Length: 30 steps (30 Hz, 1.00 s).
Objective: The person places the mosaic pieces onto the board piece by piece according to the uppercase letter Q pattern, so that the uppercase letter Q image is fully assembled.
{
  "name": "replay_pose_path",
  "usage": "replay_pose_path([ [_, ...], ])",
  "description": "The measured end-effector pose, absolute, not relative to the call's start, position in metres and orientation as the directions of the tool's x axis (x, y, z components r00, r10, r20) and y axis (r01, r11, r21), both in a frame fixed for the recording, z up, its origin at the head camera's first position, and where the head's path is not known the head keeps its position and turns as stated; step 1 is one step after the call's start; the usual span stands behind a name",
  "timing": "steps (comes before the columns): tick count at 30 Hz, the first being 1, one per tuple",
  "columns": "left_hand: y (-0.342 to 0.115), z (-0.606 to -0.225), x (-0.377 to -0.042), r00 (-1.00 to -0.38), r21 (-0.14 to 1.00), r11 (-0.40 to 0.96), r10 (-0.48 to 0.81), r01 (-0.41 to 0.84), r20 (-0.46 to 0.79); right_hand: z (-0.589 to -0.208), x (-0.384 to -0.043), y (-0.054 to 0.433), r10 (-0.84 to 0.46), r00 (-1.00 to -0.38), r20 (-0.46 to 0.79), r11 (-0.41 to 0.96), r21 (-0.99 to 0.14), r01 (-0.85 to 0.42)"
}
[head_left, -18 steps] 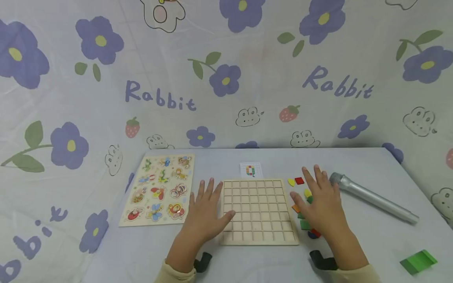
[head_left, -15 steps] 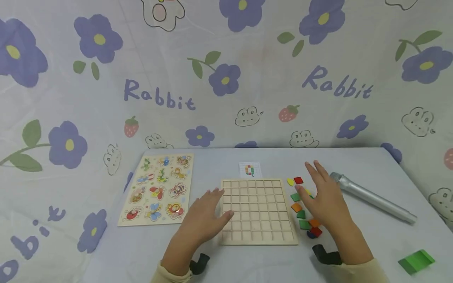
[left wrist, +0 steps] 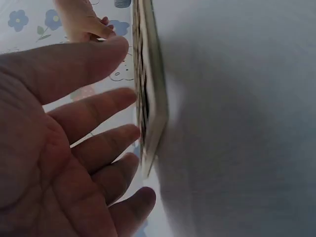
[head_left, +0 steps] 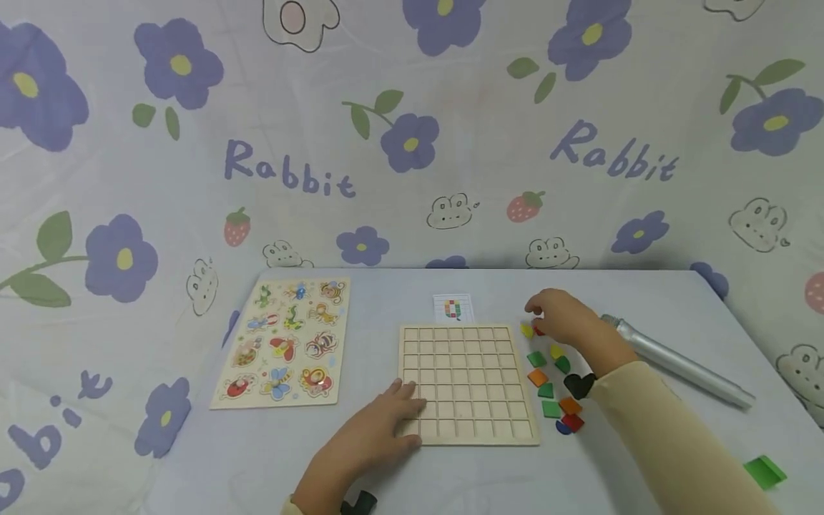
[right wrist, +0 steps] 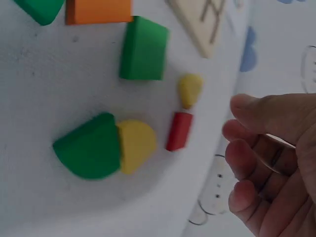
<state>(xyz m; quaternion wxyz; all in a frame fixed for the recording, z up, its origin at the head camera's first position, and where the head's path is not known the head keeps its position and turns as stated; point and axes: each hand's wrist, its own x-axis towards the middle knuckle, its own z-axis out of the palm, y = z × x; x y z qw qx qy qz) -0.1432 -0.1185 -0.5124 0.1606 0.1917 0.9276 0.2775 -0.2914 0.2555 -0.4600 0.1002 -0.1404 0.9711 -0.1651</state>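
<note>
My left hand (head_left: 370, 433) rests at the lower left corner of a wooden grid board (head_left: 466, 386), fingers spread over its edge. In the left wrist view the fingers reach to the side of the board (left wrist: 157, 94), thumb apart from them. My right hand (head_left: 569, 318) hovers at the board's far right, over a red block (right wrist: 179, 131) and a small yellow block (right wrist: 190, 90). Its fingers are loosely bent, thumb close to the index fingertip, with nothing between them. Nearer lie a green square block (right wrist: 144, 49), a rounded green block (right wrist: 91, 148) and a yellow one (right wrist: 136, 145) touching it.
More coloured blocks (head_left: 571, 406) lie along the board's right side. A card (head_left: 453, 307) with a coloured letter Q pattern lies behind the board. An insect puzzle board (head_left: 283, 343) is at left, a silver microphone (head_left: 689, 361) at right, a green open block (head_left: 764, 472) at front right.
My right hand has moved away from me and inward to the far blocks, its spread fingers now bent. My left hand has come down and nearer to me, onto the board's corner.
</note>
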Motion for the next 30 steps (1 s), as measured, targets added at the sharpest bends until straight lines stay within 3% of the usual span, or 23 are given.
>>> replay_pose_path([
  [5,-0.118,-0.518,-0.143,-0.867,0.566,0.771,0.462,0.291,-0.185,-0.476,-0.303,0.247,-0.276,-0.93,-0.242,0.921,-0.345,-0.184],
  [22,-0.115,-0.513,-0.144,-0.89,0.517,0.798,0.435,0.31,-0.137,-0.482,-0.307,0.234,-0.18,-0.942,-0.284,0.936,-0.344,-0.074],
  [30,-0.115,-0.515,-0.144,-0.89,0.514,0.8,0.434,0.31,-0.138,-0.487,-0.308,0.228,-0.199,-0.949,-0.245,0.917,-0.388,-0.092],
])
